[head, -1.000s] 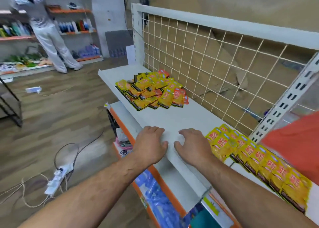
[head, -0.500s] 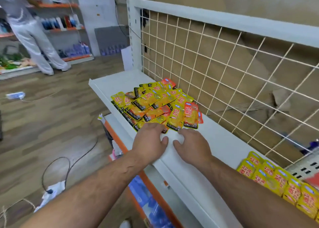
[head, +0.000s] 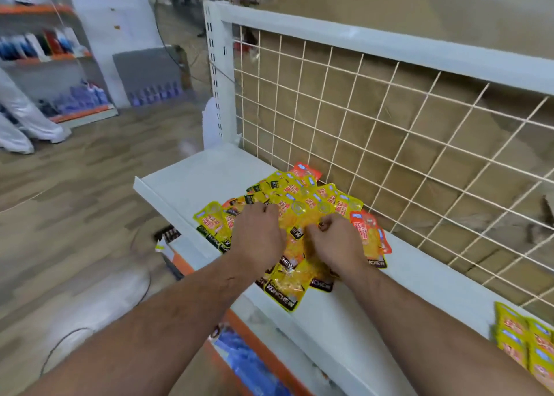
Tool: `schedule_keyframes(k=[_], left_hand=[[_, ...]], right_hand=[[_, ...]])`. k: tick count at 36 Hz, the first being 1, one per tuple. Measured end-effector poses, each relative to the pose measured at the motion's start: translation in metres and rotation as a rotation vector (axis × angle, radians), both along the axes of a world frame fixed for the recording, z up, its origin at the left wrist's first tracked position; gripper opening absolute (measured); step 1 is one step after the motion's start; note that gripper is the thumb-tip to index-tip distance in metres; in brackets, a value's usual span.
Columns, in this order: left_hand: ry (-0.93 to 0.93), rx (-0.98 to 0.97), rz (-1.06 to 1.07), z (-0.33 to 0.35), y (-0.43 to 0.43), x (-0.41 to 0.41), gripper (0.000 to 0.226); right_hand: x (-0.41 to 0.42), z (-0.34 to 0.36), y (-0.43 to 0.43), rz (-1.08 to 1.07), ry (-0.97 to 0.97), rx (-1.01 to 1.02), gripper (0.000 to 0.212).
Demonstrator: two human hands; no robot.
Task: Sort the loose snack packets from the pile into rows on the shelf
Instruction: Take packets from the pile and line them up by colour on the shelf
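Observation:
A loose pile of yellow and red snack packets [head: 302, 201] lies on the white shelf [head: 192, 174], close to the wire back panel. Both of my hands are on top of the pile. My left hand [head: 257, 233] covers its left part with fingers curled down into the packets. My right hand [head: 332, 242] sits on the middle, fingertips pinched on a yellow packet. The packets under my palms are hidden. A tidy row of yellow packets [head: 521, 341] stands at the shelf's far right edge of view.
The wire grid panel [head: 389, 126] backs the shelf, with a white upright post [head: 217, 75] at its left end. A lower shelf with an orange edge [head: 254, 344] juts out below. A cable [head: 75, 335] lies on the wooden floor. A person's legs [head: 24, 117] stand far left.
My view has swung left along the shelf. Both hands have moved from the bare shelf onto the pile, and their fingers have curled into the packets.

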State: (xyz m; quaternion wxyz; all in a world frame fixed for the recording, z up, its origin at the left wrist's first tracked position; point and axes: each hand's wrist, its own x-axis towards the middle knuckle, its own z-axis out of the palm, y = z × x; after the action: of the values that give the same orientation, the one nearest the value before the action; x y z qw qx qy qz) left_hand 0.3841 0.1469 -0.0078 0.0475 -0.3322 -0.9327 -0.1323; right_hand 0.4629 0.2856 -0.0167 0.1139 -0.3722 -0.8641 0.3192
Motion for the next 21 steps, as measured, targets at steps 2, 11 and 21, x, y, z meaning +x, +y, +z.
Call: schedule_keyframes(k=[2,11,21], left_hand=[[0.006,-0.039,-0.027,0.001,0.000,-0.006,0.051],[-0.138,-0.019,-0.017,0.009,0.004,-0.025,0.054],[-0.216,0.056,0.024,0.015,0.008,-0.021,0.038]], right_hand=[[-0.010,0.000,0.001,-0.047,0.002,-0.026,0.039],[-0.033,0.001,0.003,-0.172,0.013,-0.111,0.054],[-0.031,0.005,0.009,-0.233,0.127,-0.295,0.031]])
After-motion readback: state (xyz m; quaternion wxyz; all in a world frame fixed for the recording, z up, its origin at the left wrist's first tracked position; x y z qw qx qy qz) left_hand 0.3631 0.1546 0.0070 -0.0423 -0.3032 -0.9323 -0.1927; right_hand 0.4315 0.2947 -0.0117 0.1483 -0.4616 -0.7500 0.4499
